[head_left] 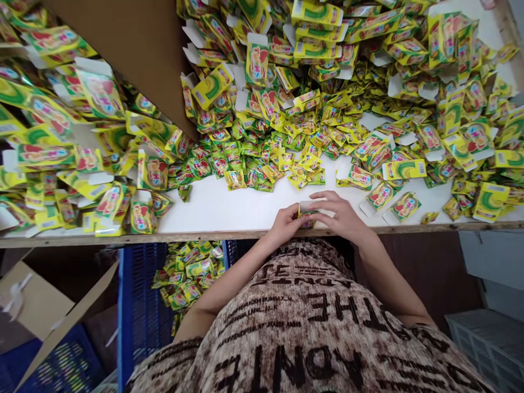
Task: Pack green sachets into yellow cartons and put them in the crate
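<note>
At the near edge of the white table, my left hand [286, 222] grips a small yellow candy box [303, 209] between thumb and fingers. My right hand [335, 217] is on the box's other side, its thumb and forefinger against the box by the pale flap, the other fingers stretched out. The fingers cover much of the box. Just beyond my hands lies a heap of small green and yellow wrapped sachets [254, 164]. To the right of my right hand, yellow boxes with open white flaps [379, 196] lie on the table.
More boxes [102, 90] are piled at the left, beside a brown cardboard panel [135, 49]. Stacked boxes [317, 33] fill the back. Below the wooden table edge [196, 237] stands a blue crate [141, 305] holding many boxes, with an open carton [41, 295] to its left.
</note>
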A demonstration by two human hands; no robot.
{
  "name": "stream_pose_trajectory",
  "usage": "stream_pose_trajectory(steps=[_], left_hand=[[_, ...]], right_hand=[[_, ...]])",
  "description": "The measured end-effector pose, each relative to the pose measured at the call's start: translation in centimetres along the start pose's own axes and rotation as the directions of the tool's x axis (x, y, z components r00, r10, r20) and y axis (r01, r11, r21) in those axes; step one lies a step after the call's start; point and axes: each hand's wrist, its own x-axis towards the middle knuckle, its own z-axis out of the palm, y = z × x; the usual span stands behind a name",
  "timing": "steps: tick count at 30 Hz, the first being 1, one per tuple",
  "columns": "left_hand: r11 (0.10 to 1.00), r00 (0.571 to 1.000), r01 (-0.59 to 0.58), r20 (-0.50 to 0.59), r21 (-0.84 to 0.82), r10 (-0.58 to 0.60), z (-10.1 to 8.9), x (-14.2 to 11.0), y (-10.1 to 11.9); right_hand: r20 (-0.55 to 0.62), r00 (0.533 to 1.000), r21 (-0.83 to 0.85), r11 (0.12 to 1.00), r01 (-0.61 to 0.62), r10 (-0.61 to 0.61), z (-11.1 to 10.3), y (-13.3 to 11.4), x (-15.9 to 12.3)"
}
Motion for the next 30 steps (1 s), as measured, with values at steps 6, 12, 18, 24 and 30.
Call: stream_pose_trajectory(steps=[6,12,18,24,30], left_hand=[[0.994,0.988,0.069,0.140,-0.084,-0.057,-1.2,-0.4,0.4],[0.987,0.980,0.044,0.199,-0.153,-0.012,-1.7,-1.0,2.0],[0.977,0.980,0.051,-0.179,-0.206,-0.089,-0.8,0.2,1.7],[0.997,0.942,-0.024,-0.335,-0.068,0.000,-0.6,1.1,1.2],[0.995,0.970,-0.048,-0.244,-0.086,0.026,-0.5,1.6,1.0]], right_hand=[[-0.082,0.857,0.685,0.653,-0.322,0.509,1.8,1.7,-1.7],[0.111,0.848,0.781,0.482,-0.397,0.519,3.1,0.9,-1.2],[-0.216,0.878,0.601,0.767,-0.226,0.427,3.9,1.0,-0.2],[-0.201,0.844,0.719,0.660,-0.217,0.498,3.7,2.0,0.3],[-0.184,0.831,0.740,0.630,-0.235,0.526,3.7,2.0,1.1]])
